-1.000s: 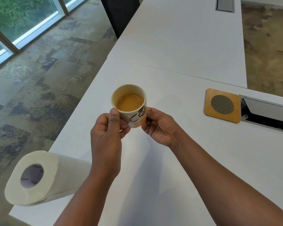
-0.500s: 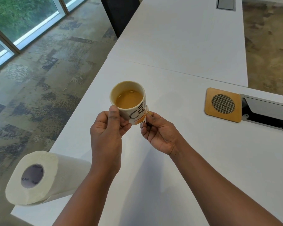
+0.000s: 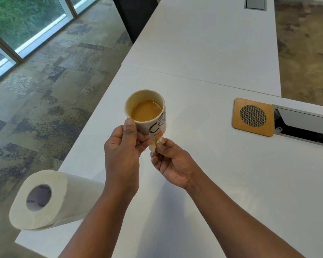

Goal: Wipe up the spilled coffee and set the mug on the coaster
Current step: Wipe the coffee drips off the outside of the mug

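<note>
My left hand [image 3: 122,151] grips a cream mug [image 3: 147,112] with black lettering, holding it above the white table [image 3: 222,174]. Coffee fills the lower part of the mug. Just below the mug's base, my right hand [image 3: 172,164] pinches a crumpled, coffee-stained piece of paper towel [image 3: 154,146] that touches the mug's bottom. A square wooden coaster [image 3: 253,116] with a round mesh centre lies on the table to the right, apart from both hands.
A paper towel roll [image 3: 45,199] lies on its side at the table's near left corner, overhanging the edge. A cable tray with an open lid [image 3: 304,125] sits right beside the coaster. A seam crosses the table farther back. Carpet floor lies left.
My right hand slid from the mug's side down to below its base, and the stained paper towel now shows between its fingers. The mug rose slightly in my left hand.
</note>
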Demonstrator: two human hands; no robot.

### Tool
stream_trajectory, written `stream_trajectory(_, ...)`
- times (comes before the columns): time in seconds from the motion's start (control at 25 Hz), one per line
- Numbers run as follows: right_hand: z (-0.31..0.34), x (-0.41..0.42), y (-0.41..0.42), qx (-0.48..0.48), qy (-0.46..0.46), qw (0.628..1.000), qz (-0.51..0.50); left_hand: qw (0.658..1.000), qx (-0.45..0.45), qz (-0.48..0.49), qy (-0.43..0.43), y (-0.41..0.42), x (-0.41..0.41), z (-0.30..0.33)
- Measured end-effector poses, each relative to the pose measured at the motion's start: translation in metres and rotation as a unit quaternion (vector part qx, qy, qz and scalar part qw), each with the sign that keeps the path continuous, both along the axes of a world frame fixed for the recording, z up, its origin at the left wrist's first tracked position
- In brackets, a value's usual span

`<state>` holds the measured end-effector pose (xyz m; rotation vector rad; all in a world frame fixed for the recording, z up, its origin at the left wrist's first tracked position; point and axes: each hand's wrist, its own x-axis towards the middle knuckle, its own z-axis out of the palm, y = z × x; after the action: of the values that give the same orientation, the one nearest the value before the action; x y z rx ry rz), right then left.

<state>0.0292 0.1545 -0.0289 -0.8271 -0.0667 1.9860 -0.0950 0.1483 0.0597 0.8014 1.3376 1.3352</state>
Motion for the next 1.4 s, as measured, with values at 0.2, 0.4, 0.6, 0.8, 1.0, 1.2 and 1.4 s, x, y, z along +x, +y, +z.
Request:
stream_trajectory(0.2,0.006,-0.014,0.002,0.005,0.015,1.000,0.013,1.000,0.000,-0.017,0.002,-0.003,0.000,0.002)
stream_trajectory(0.4,0.010,-0.018,0.009,0.013,0.016,1.000,0.019,1.000,0.009,-0.023,0.000,-0.007,-0.001,0.005)
stream_trajectory(0.6,0.012,-0.019,0.021,0.005,0.004,1.000,0.028,0.998,0.019,-0.038,-0.039,-0.005,-0.007,0.007)
stream_trajectory(0.8,0.014,-0.021,0.032,0.016,0.008,0.999,0.032,0.998,0.025,-0.055,-0.031,-0.007,-0.010,0.004)
stream_trajectory(1.0,0.013,-0.014,0.042,0.032,0.012,0.999,0.021,0.997,0.027,-0.075,-0.023,-0.008,-0.011,0.001)
stream_trajectory(1.2,0.013,-0.002,0.049,0.029,0.024,0.999,-0.001,0.997,0.035,-0.069,-0.032,-0.008,-0.010,0.001)
stream_trajectory(1.4,0.018,0.013,0.048,0.050,0.013,0.998,-0.022,0.996,0.045,-0.058,-0.045,-0.005,-0.010,0.004)
